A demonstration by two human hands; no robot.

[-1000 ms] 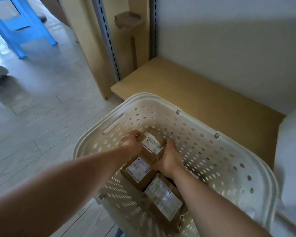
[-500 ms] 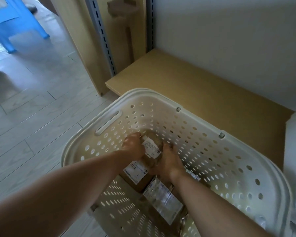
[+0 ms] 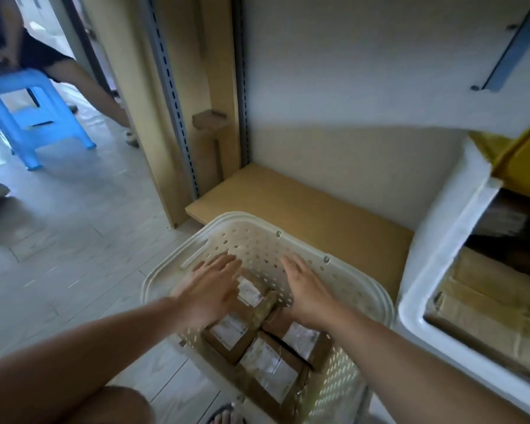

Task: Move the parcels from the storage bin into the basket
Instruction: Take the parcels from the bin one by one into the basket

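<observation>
A cream perforated basket (image 3: 361, 283) stands on the floor in front of me. Several brown cardboard parcels (image 3: 266, 365) with white labels lie inside it; a small one (image 3: 253, 293) rests on top at the far end. My left hand (image 3: 210, 289) and my right hand (image 3: 303, 290) hover over the basket with fingers spread, on either side of that small parcel, holding nothing. At the right edge stands the white storage bin (image 3: 441, 249) with more brown parcels (image 3: 487, 319) inside.
A low wooden shelf board (image 3: 318, 215) lies behind the basket, against a white wall. A yellow bin (image 3: 523, 157) sits above the white one. A blue plastic stool (image 3: 34, 111) and another person's legs are at the far left, on a grey tiled floor.
Both hands have let go of the small parcel and lifted up out of the basket with fingers spread. The view has tilted up and right, bringing the storage bin into sight.
</observation>
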